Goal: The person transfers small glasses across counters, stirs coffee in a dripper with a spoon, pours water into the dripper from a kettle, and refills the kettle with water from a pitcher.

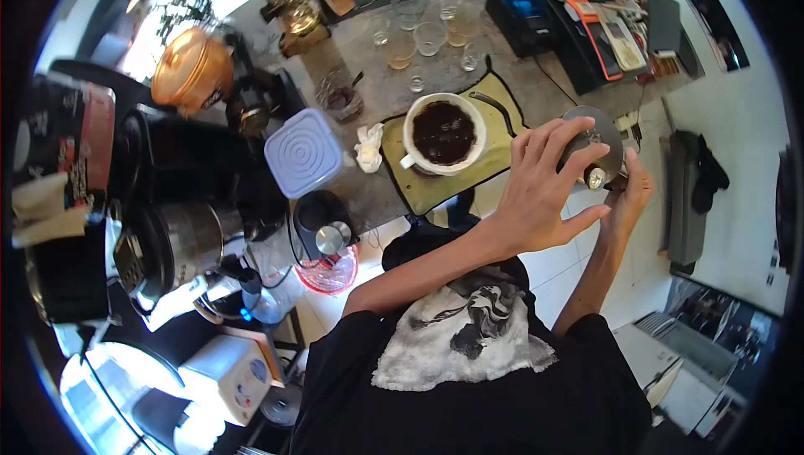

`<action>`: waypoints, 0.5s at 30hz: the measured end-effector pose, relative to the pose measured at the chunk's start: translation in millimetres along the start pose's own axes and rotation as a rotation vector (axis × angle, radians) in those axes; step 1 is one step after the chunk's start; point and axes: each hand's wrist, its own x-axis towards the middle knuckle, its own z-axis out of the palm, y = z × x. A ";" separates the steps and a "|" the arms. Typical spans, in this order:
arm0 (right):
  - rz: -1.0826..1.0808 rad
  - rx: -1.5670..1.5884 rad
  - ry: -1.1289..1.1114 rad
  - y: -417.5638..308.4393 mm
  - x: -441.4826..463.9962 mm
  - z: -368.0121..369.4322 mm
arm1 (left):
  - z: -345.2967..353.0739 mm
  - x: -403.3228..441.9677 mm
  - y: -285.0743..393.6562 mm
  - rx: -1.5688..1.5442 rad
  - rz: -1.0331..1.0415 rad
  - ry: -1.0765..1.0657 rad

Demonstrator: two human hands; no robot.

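Note:
My right hand (630, 195) is wrapped round the handle side of a dark gooseneck kettle (615, 130), partly hidden behind my fingers. Over the kettle's lid my left hand (544, 178) reaches with spread fingers, close to a shiny round knob (595, 177); whether the fingertips touch it I cannot tell. The black spout (494, 105) points left, toward a white coffee dripper (409, 124) filled with dark wet coffee. That dripper stands on a green mat (425, 193) with a black border.
Several clear glasses (430, 38) stand behind the dripper. Left of it lie a crumpled white tissue (368, 148), a blue-lidded container (303, 153) and a glass jar (339, 101). A black machine with a silver knob (333, 237) sits near the table edge. Phones (603, 40) lie at the back right.

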 end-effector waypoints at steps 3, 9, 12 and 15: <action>-0.012 0.076 0.116 6.5 -17.6 -16.1 | 8.9 7.7 6.3 -0.015 0.070 -0.052; -0.114 0.085 0.403 7.5 -34.8 -77.3 | 67.5 31.4 47.4 0.014 0.165 -0.362; -0.095 0.094 0.556 11.1 -61.0 -120.2 | 104.6 24.9 73.1 -0.019 0.215 -0.555; -0.119 -0.035 0.738 22.5 -94.9 -154.2 | 148.1 3.2 79.1 -0.058 0.278 -0.751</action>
